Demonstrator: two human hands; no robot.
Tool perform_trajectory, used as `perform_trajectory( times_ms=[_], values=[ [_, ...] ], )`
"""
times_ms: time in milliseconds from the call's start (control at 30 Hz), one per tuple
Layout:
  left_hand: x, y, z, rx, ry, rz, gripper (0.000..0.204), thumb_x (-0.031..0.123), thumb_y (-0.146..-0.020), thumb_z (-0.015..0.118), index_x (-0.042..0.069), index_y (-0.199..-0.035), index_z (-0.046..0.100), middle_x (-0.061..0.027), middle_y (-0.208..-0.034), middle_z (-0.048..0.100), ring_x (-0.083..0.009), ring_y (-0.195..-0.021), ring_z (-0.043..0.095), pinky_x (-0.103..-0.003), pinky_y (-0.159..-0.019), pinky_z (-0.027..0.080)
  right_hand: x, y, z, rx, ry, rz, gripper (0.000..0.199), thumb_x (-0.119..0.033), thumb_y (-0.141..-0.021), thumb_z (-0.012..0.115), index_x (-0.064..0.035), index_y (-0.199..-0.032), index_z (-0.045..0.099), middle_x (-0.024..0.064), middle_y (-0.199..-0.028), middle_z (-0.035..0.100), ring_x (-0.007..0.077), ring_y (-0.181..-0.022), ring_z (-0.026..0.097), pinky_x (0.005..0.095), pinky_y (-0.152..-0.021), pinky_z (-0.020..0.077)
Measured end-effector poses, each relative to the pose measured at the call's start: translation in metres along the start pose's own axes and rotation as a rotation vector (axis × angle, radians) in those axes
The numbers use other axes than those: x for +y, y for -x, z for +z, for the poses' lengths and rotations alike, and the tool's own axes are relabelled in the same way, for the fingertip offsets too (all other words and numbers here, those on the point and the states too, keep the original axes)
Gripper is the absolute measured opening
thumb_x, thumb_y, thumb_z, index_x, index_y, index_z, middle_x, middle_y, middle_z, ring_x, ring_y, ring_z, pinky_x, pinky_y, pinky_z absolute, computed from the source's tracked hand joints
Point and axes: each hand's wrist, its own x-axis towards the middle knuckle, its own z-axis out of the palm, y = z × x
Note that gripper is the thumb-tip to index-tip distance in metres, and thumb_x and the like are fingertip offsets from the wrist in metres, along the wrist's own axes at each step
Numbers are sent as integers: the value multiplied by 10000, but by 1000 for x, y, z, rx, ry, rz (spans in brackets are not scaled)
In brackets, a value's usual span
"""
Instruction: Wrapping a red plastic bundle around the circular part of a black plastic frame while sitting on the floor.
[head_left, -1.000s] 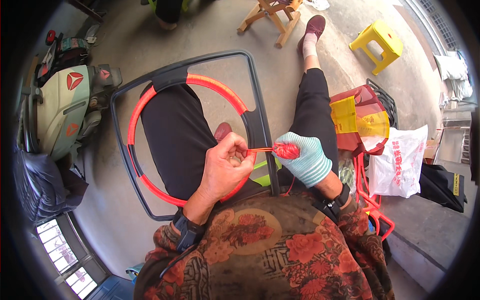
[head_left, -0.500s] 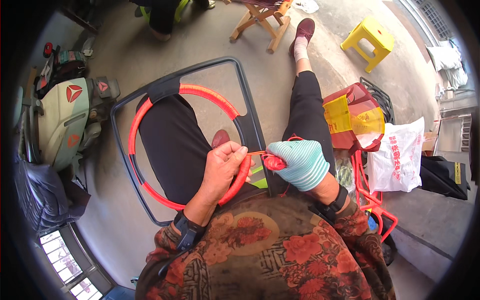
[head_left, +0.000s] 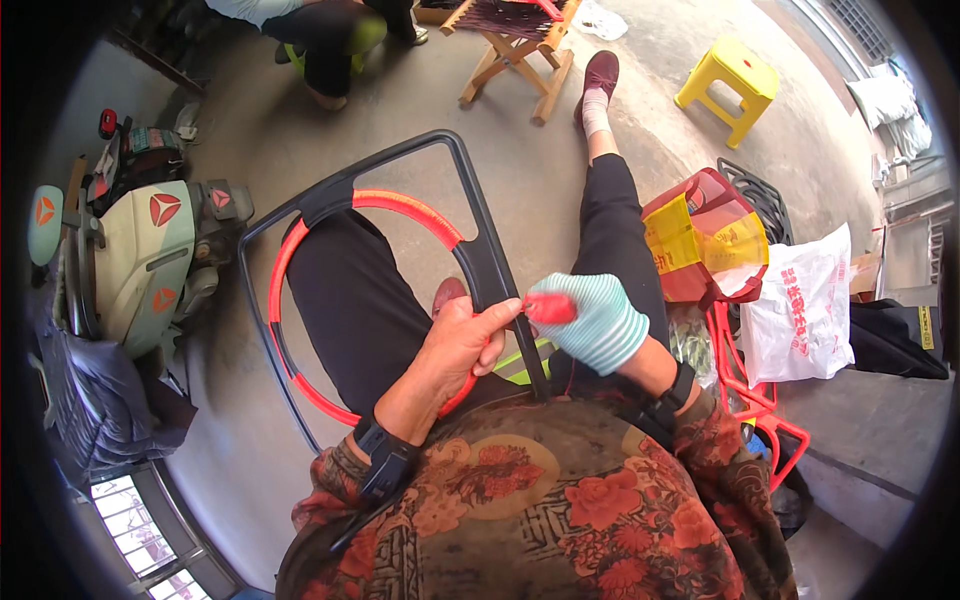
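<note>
A black square frame (head_left: 478, 190) lies over my lap, with a round ring (head_left: 412, 208) inside it that is mostly wrapped in red cord and has bare black stretches. My bare left hand (head_left: 458, 345) is closed round the ring's near right part, which its fingers partly hide. Its thumb and forefinger reach toward my right hand (head_left: 598, 325), which wears a pale blue striped glove. That hand grips a bundle of red cord (head_left: 550, 308), just right of the left fingertips. Any strand between the two hands is too small to make out.
A yellow stool (head_left: 735, 85) and a wooden folding stool (head_left: 515, 60) stand ahead. To the right are a red and yellow bag (head_left: 705, 235), a white plastic bag (head_left: 795, 310) and a red frame (head_left: 735, 370). A scooter (head_left: 145, 260) is at left; another person (head_left: 325, 45) sits ahead.
My right hand has brought the cord bundle closer to the left fingertips; the taut strand between them no longer shows. My left hand has shifted slightly right. The view has tilted a little.
</note>
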Motion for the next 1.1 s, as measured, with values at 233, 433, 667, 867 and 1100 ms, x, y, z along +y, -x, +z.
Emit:
perform_trajectory(
  times_ms=[233, 433, 667, 867, 1100],
  values=[
    [8, -2, 15, 99, -57, 16, 237, 197, -892, 620, -39, -885, 638, -3, -490, 484, -60, -326, 310, -232, -317, 232, 36, -3, 1, 13, -212, 188, 161, -180, -834, 662, -27, -817, 616, 69, -641, 606, 117, -603, 598, 282, -567, 476],
    [-3, -8, -1, 71, -129, 10, 370, 205, -848, 662, 22, -1116, 482, -99, -796, 664, -76, -368, 409, -227, -332, 351, 54, 13, -28, 117, -778, 599, 222, -253, -912, 584, -43, -972, 627, 39, -871, 643, 151, -625, 625, 259, -473, 479],
    [-11, -10, 2, 97, -141, 101, 267, 241, -820, 706, -20, -799, 652, -74, -711, 669, -56, -366, 388, -226, -342, 296, 186, 85, -140, 685, -1122, 666, 369, -521, -895, 541, -157, -949, 572, 33, -815, 581, 95, -486, 427, 225, -376, 348],
    [-2, -8, 9, 90, -96, 72, 196, 170, -828, 683, -15, -815, 618, -112, -743, 674, -57, -352, 381, -224, -329, 291, 283, 157, -243, 1374, -1000, 576, 376, -506, -927, 499, -140, -976, 572, -78, -652, 476, 40, -457, 374, 206, -389, 306],
    [-7, -9, 7, 56, -79, 32, 224, 129, -848, 658, 0, -973, 524, -136, -784, 670, -66, -353, 394, -218, -324, 306, 325, 203, -314, 1526, -973, 551, 559, -572, -919, 424, -100, -1182, 567, 37, -943, 603, 148, -664, 519, 311, -562, 456]
  ],
)
